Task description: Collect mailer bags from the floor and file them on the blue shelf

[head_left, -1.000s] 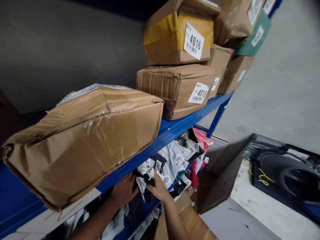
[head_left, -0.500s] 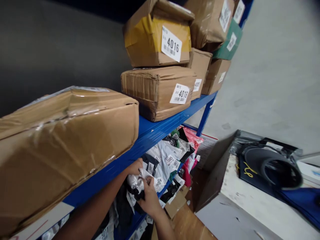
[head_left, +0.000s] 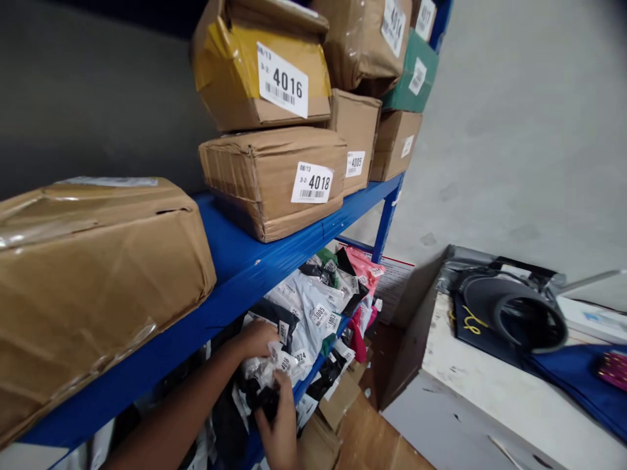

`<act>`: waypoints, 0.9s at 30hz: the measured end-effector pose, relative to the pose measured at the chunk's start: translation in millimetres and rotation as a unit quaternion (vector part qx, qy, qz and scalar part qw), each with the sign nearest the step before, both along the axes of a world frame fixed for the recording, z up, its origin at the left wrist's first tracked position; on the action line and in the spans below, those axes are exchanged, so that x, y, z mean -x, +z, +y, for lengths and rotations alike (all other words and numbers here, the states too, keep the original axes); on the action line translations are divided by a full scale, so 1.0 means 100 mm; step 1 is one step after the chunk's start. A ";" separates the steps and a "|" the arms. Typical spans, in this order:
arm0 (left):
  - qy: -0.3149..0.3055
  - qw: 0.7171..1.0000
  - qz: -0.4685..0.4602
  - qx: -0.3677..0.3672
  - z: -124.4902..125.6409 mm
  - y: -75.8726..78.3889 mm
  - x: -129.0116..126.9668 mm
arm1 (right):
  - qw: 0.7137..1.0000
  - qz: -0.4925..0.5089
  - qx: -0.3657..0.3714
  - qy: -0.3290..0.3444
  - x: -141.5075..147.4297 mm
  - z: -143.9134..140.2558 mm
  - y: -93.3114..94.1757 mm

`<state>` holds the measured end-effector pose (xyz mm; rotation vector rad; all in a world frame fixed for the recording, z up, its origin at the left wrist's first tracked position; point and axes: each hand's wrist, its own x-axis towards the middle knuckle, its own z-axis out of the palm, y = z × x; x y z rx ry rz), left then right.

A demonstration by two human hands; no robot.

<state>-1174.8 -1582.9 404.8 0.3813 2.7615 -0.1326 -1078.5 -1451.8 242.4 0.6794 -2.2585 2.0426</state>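
head view: both hands work under the blue shelf edge (head_left: 255, 274), in a heap of labelled poly mailer bags (head_left: 313, 307). the left hand (head_left: 255, 339) is curled over the top of a crumpled white-and-black bag (head_left: 267, 378), fingers closed on its upper edge. the right hand (head_left: 277, 427) comes up from below and pinches the dark lower part of the same bag, so the bag is gripped between the two, just in front of the pile on the lower shelf.

the likely trouble is the pile itself: the bags lie loose and overlapping, some already hanging over the shelf lip near the pink bag (head_left: 365, 267). pulling this one free could drag its neighbours off the edge onto the cardboard flaps (head_left: 343, 418) below. the thin plastic may also slip or tear if the two hands tug against each other.

above, the big dented carton (head_left: 93, 287) sticks out past the blue shelf; a raised forearm or head could knock it. the box marked 4018 (head_left: 274, 179) sits well back. the white bench (head_left: 470, 385) to the right, with a black round part (head_left: 519, 313) on it, stands apart.
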 end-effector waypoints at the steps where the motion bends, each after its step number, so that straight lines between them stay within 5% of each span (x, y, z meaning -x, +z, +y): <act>1: -0.005 1.000 0.013 -0.009 0.00 0.02 -0.02 | 1.000 0.013 -0.005 -0.005 0.00 -0.01 -0.02; 11: -0.020 0.993 0.103 -0.049 0.13 -0.07 0.12 | 0.996 -0.062 -0.058 0.009 0.14 -0.12 0.31; 15: -0.069 0.994 0.083 0.004 0.18 -0.14 0.28 | 0.998 -0.044 -0.053 -0.011 0.09 -0.15 0.20; 20: -0.165 0.983 0.082 0.019 0.15 -0.18 0.40 | 0.988 -0.045 -0.094 -0.113 0.01 -0.24 -0.02; 27: -0.176 0.976 0.127 -0.013 0.18 -0.22 0.37 | 0.974 -0.055 -0.132 -0.177 0.12 -0.16 0.06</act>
